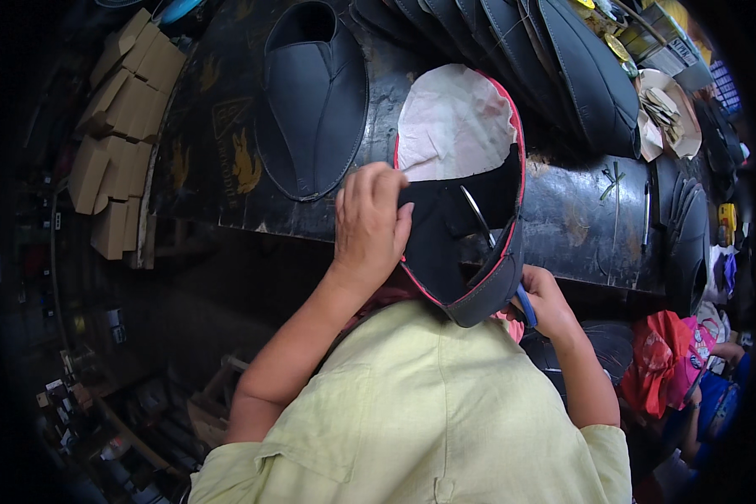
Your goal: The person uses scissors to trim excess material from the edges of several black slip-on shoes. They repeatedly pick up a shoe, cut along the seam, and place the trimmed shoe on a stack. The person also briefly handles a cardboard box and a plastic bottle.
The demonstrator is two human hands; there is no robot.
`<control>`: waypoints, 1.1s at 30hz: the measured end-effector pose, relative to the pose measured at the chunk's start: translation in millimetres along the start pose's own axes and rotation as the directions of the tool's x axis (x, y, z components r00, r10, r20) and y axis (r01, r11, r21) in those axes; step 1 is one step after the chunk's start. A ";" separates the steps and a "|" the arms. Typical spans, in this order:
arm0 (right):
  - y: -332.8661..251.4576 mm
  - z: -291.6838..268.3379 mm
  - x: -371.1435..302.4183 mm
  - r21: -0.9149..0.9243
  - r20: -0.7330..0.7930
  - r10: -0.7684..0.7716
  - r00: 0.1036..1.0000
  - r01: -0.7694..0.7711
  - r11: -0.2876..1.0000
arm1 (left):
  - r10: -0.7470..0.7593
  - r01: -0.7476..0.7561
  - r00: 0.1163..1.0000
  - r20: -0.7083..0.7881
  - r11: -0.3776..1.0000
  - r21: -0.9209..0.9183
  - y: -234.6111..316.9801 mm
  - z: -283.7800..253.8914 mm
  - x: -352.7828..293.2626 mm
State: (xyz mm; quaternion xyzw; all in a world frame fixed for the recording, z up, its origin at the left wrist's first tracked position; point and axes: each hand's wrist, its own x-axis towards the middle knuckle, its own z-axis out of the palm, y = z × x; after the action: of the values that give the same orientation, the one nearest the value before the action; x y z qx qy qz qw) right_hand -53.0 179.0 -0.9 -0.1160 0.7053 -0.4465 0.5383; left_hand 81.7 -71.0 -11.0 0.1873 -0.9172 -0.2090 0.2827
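Note:
A black shoe upper with red edging and a white lining at its far end is tilted up against the table's near edge, its inside facing me. My left hand grips its left rim, fingers curled over the edge. At its lower right, my right hand is closed around the blue handle of a pair of scissors. A metal blade shows inside the upper, against the black lining; the rest of the scissors is hidden behind the upper's wall. Left of it, another black shoe upper lies flat on the table.
On the dark worn table, a row of black shoe uppers leans at the back right. A thin cord and a pen-like stick lie to the right, near an open carton. Cardboard boxes stand far left; a red bag sits at lower right.

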 end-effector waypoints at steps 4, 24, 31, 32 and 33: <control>6.7 -7.3 -0.9 0.078 0.076 -0.057 0.995 0.052 0.996 | 0.296 -0.218 0.910 0.290 0.937 -0.272 -3.7 2.3 17.4; 57.5 -22.5 6.7 0.575 0.487 -0.221 0.845 -0.119 0.810 | 0.518 -0.476 0.844 0.140 0.844 -0.248 -13.0 23.4 22.5; 56.7 -30.5 6.2 0.570 0.513 -0.175 0.841 -0.181 0.801 | 0.491 -0.433 0.839 0.235 0.863 -0.261 -17.8 25.1 25.0; 55.7 -31.0 6.5 0.560 0.517 -0.182 0.837 -0.169 0.811 | 0.494 -0.438 0.830 0.259 0.865 -0.246 -17.4 26.8 27.5; 54.9 -31.7 5.7 0.535 0.513 -0.163 0.843 -0.165 0.829 | 0.493 -0.445 0.822 0.284 0.868 -0.220 -15.7 29.0 29.3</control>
State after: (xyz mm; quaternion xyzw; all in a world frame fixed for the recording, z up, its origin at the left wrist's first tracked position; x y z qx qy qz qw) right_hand -65.2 222.8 -45.4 -0.0730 0.3635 -0.5818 0.7240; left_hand 45.4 -89.6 -27.6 -0.1032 -0.9515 -0.2269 0.1801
